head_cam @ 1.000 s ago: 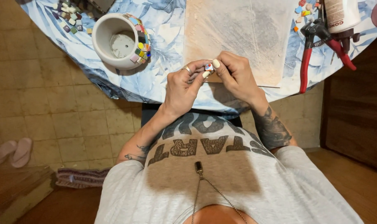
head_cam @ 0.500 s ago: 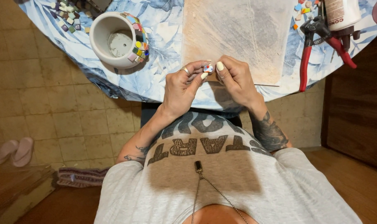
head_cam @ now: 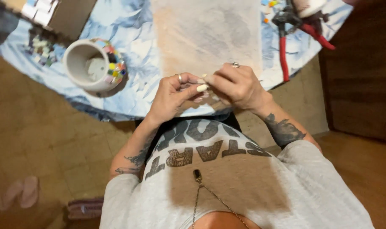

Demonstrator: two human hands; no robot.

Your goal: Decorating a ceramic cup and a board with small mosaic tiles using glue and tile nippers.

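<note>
Item: left hand (head_cam: 174, 95), centre of the frame, ring on one finger, long pale nails. Fingers curled, thumb and fingertips pinching something small that is too hidden to name. It meets the right hand over the near edge of the desk.

Item: right hand (head_cam: 237, 85), just right of centre, ring on one finger. Fingers closed together against the left hand's fingertips, on the same small piece.

Item: round desk (head_cam: 129, 95), upper half of the frame, covered by a pale blue cloth with a leaf pattern.

Item: sheet of brownish paper (head_cam: 205, 36), upper centre, lying flat on the cloth, its near edge under the hands.

Item: white mug (head_cam: 91, 65), upper left, upright, one side studded with small coloured mosaic tiles.

Item: loose mosaic tiles (head_cam: 40, 46), far upper left, scattered beside the mug.

Item: red-handled nippers (head_cam: 295, 29), upper right, lying on the cloth, handles pointing toward the desk's edge.

Item: floor (head_cam: 40, 140), left side, brown square tiles; a pair of pale slippers (head_cam: 19, 193) at lower left.

Item: dark wooden panel (head_cam: 362, 72), right edge.
</note>
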